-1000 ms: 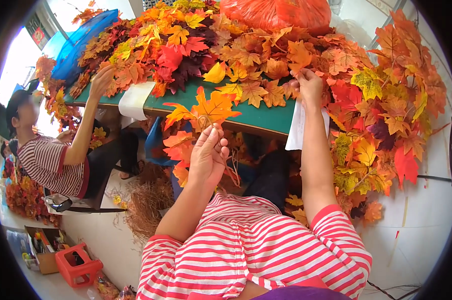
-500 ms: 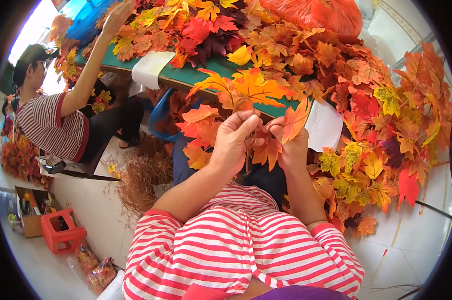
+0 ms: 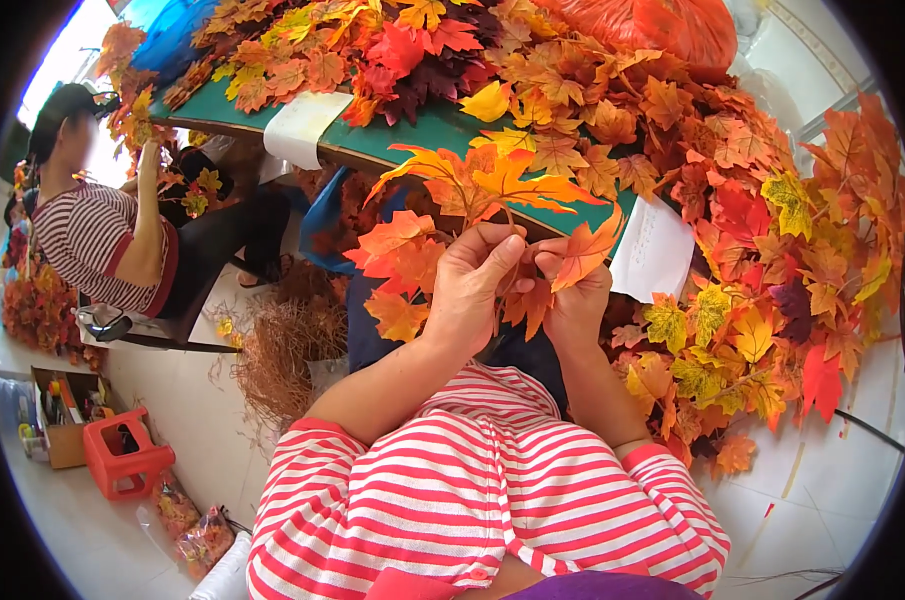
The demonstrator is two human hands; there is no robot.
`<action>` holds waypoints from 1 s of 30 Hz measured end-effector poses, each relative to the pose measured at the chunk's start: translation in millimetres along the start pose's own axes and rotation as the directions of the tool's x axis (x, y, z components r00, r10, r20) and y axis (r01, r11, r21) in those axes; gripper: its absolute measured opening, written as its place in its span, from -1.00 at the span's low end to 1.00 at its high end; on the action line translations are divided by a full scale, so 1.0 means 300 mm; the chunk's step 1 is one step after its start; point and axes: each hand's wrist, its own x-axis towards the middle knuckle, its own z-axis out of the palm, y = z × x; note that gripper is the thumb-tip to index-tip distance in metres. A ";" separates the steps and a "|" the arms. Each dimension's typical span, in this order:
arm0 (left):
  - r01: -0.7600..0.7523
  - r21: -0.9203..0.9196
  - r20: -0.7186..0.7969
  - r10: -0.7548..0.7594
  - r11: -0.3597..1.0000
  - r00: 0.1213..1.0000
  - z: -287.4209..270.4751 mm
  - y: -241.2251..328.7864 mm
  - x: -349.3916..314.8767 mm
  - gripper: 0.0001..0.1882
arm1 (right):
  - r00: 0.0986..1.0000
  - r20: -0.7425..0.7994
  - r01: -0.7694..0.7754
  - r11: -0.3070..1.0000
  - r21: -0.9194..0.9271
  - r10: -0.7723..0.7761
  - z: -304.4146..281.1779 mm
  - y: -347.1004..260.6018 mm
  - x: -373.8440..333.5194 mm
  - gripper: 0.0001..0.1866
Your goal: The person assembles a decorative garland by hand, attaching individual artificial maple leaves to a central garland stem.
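Observation:
Above my lap, my left hand (image 3: 475, 285) pinches the stem of an artificial maple branch between thumb and fingers. Orange and yellow maple leaves (image 3: 532, 182) of this branch spread above the hand, and more orange leaves (image 3: 397, 260) hang to its left. Close by on the right, my right hand (image 3: 575, 300) is closed, thumb against fingers, at the base of a single orange maple leaf (image 3: 588, 247). That leaf's stem end lies hidden in the fingers, near the branch stem. Both hands are almost touching.
A green table (image 3: 382, 140) ahead bears heaped artificial autumn leaves (image 3: 592, 110) and a red plastic bag (image 3: 652, 35). Leaf branches (image 3: 742, 340) pile up on my right. A bundle of brown stems (image 3: 287, 350), a red stool (image 3: 127, 455) and a seated co-worker (image 3: 102, 225) are on the left.
My right hand and its leaf have shifted slightly left and down, nearer the branch stem. The co-worker's raised arm has come down toward the leaves at the table's edge.

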 end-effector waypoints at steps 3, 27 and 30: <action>-0.012 0.011 0.018 0.012 1.000 1.000 -0.003 -0.006 0.002 -0.85 | 1.000 -0.009 -0.009 1.000 0.005 0.009 0.005 -0.004 0.000 -0.89; -0.255 0.102 0.005 0.256 0.962 0.967 -0.032 -0.065 0.020 -0.88 | 0.995 -0.057 -0.078 0.997 0.003 0.078 0.041 -0.029 0.011 -0.90; -0.129 0.070 -0.014 0.131 0.989 0.991 -0.014 -0.033 0.020 -0.86 | 0.996 -0.051 -0.070 0.997 0.017 0.071 0.041 -0.016 0.021 -0.91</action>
